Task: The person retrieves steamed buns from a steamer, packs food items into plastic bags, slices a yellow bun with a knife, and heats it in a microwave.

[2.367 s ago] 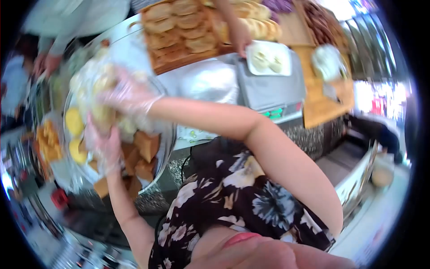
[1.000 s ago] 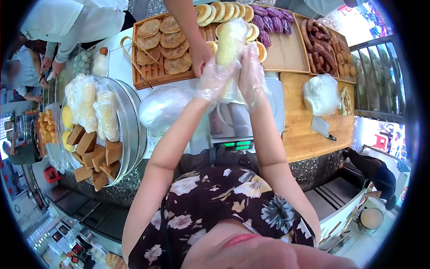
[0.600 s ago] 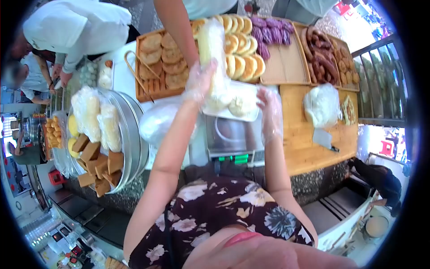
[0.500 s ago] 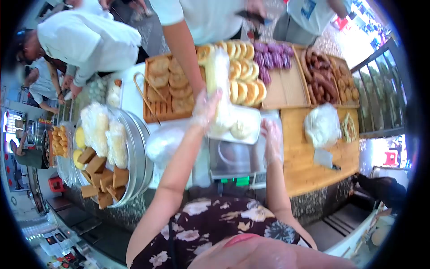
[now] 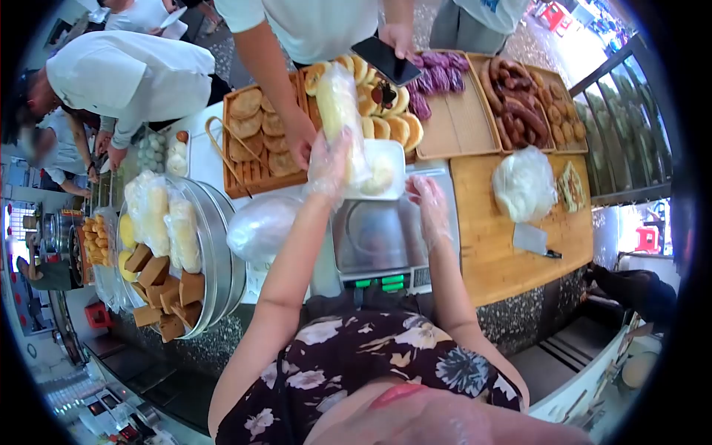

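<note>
My left hand (image 5: 330,165), in a clear plastic glove, grips a long pale yellow roll in a clear plastic bag (image 5: 340,104), tilted over the bun tray. Another person's hand (image 5: 300,141) reaches in beside it; whether it touches the bag I cannot tell. My right hand (image 5: 428,208), also gloved, is held open with its fingers slightly bent, just right of a white tray (image 5: 397,185). A whitish, rounded food (image 5: 380,175) lies in that tray. Below is a scale (image 5: 382,237) with green lit digits.
Flat round breads (image 5: 245,105), golden buns (image 5: 397,132), purple wrapped pieces (image 5: 445,74) and sausages (image 5: 523,115) fill trays along the far side. Left stands a steamer (image 5: 222,245) with brown cake blocks (image 5: 156,271). A cleaver (image 5: 530,239) lies on the wooden board (image 5: 489,274). A person holds a phone (image 5: 386,61).
The view has shifted somewhat. The other person's phone has come lower, over the buns, and their other hand now sits left of my left hand. My left hand still holds the bagged roll.
</note>
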Motion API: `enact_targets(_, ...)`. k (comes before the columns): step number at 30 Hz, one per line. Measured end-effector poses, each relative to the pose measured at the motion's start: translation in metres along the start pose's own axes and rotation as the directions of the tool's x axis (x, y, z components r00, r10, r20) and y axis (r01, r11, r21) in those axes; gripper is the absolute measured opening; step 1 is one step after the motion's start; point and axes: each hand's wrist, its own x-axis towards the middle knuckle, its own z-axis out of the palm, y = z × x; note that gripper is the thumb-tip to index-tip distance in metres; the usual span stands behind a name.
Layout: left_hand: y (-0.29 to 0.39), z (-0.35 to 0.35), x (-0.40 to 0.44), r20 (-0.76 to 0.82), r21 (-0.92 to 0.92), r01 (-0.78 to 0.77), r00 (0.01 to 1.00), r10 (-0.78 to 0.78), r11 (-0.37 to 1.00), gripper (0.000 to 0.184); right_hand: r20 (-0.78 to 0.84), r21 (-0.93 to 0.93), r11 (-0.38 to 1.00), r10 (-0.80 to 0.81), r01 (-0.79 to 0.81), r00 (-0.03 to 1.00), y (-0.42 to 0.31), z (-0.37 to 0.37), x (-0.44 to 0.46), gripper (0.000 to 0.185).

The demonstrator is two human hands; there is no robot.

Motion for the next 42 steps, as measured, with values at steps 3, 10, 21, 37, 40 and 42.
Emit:
enact_targets(3, -0.009, 0.008, 0.01, -0.034, -0.061, -0.072, 0.997, 0.07, 0.996, 0.048, 0.001, 0.024, 1.0, 0.01, -0.01, 1.0, 0.0, 0.0, 0.0, 0.03)
enact_targets(10, -0.014, 0.008, -0.002, -0.053, -0.053, -0.065, 0.997, 0.063, 0.996, 0.052, -0.012, 0.001, 1.0, -0.003, 0.004, 1.0, -0.003, -0.009, -0.001, 0.025)
enact_targets(21, -0.04, -0.033, -0.007, -0.068, 0.541, -0.182, 0.964, 0.259, 0.821, 0.057, 0.08, 0.012, 0.999, -0.031, 0.031, 0.996, -0.005, 0.035, 0.037, 0.019)
enact_targets(37, 0.027, -0.081, 0.066, 0.88, 0.425, -0.89, 0.364, 0.307, -0.164, 0.059, 0.49, -0.329, 0.866, -0.183, 0.375, 0.852, -0.032, 0.066, 0.13, 0.062)
enact_targets(40, 0.041, -0.072, 0.071, 0.923, 0.375, -0.88, 0.324, 0.208, -0.292, 0.058, 0.632, -0.465, 0.492, -0.397, 0.736, 0.665, -0.051, 0.073, 0.116, 0.072)
enact_targets(42, 0.036, -0.071, 0.073, 0.957, 0.26, -0.858, 0.168, 0.238, -0.443, 0.052, 0.727, -0.455, 0.308, -0.414, 0.836, 0.548, -0.048, 0.073, 0.121, 0.07)
